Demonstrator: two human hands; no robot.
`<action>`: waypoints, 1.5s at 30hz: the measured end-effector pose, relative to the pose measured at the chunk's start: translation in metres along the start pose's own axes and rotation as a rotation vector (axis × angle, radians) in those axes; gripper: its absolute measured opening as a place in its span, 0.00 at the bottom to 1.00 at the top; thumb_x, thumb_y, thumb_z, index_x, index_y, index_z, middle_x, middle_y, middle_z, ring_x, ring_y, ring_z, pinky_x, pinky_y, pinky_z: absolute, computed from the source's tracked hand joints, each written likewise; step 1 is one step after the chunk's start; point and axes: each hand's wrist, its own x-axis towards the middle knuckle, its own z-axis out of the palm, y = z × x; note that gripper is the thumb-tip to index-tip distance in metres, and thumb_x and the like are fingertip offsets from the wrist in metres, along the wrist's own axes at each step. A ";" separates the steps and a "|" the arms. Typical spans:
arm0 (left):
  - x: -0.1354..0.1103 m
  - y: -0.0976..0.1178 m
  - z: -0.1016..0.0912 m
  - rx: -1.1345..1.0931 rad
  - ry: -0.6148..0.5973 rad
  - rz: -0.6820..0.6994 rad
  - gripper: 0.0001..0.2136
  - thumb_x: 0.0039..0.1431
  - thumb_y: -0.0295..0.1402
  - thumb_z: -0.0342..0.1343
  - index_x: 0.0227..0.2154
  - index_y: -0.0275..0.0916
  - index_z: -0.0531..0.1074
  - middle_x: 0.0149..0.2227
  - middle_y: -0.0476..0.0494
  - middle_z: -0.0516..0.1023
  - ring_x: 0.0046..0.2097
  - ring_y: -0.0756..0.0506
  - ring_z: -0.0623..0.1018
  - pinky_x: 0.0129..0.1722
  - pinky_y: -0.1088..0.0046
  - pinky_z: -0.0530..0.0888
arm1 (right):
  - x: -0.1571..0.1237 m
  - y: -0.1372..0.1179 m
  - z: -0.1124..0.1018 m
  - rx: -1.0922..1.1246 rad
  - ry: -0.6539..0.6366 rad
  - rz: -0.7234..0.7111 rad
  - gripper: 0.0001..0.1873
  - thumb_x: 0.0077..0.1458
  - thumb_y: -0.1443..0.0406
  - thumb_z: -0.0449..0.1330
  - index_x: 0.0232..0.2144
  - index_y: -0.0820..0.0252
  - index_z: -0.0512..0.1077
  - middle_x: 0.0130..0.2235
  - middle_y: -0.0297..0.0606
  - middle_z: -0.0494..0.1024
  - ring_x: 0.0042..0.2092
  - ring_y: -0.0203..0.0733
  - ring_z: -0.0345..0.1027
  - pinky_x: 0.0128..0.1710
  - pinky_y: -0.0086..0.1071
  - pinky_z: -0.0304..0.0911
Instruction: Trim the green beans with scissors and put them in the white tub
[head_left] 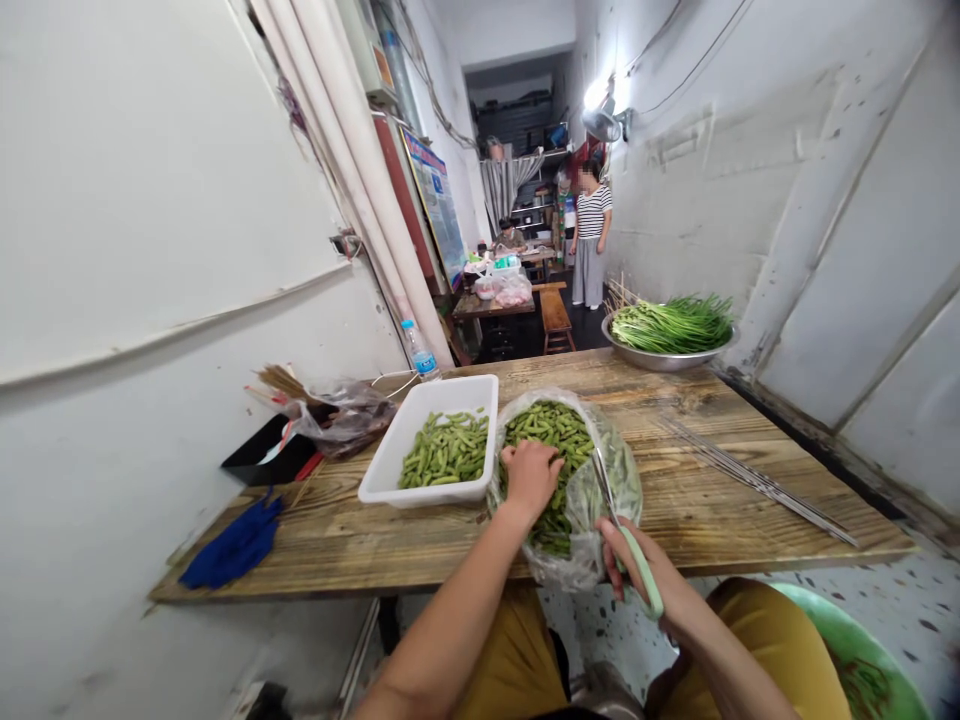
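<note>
My left hand (531, 478) is down on green edamame pods (551, 425) in a clear plastic bag (619, 465), its fingers curled into them and the fingertips partly hidden. In my right hand (626, 560) are scissors (641, 575) with pale green handles, their blades pointing up and away across the bag's right side. Left of the bag, a white plastic tub (382, 480) holds more pods (446, 450), spread over its bottom.
On the wooden table (705, 480) lie metal skewers (757, 480), a blue cloth (236, 545) and a black tray (259, 455). A metal bowl of green stalks (671, 360) stands far right, a water bottle (421, 355) far left. A green basin (862, 640) sits below; a person (592, 220) stands beyond.
</note>
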 end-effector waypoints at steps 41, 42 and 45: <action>-0.040 0.007 -0.048 -0.932 -0.390 -0.276 0.11 0.45 0.38 0.61 0.26 0.34 0.72 0.25 0.50 0.69 0.28 0.53 0.65 0.30 0.78 0.61 | -0.006 -0.027 -0.008 -0.698 0.050 -0.283 0.29 0.50 0.52 0.56 0.49 0.63 0.69 0.46 0.46 0.76 0.42 0.49 0.71 0.43 0.35 0.63; -0.040 0.007 -0.048 -0.950 -0.387 -0.286 0.11 0.44 0.38 0.62 0.26 0.34 0.72 0.24 0.50 0.69 0.28 0.54 0.65 0.30 0.78 0.61 | -0.007 -0.027 -0.008 -0.700 0.050 -0.282 0.28 0.50 0.52 0.56 0.49 0.63 0.70 0.44 0.45 0.77 0.41 0.48 0.71 0.41 0.34 0.63; -0.042 0.009 -0.044 -1.069 -0.349 -0.384 0.13 0.42 0.37 0.64 0.28 0.34 0.72 0.25 0.51 0.70 0.27 0.54 0.67 0.30 0.78 0.62 | -0.008 -0.024 -0.006 -0.701 0.064 -0.250 0.26 0.51 0.51 0.55 0.45 0.63 0.72 0.34 0.39 0.79 0.33 0.45 0.71 0.34 0.31 0.64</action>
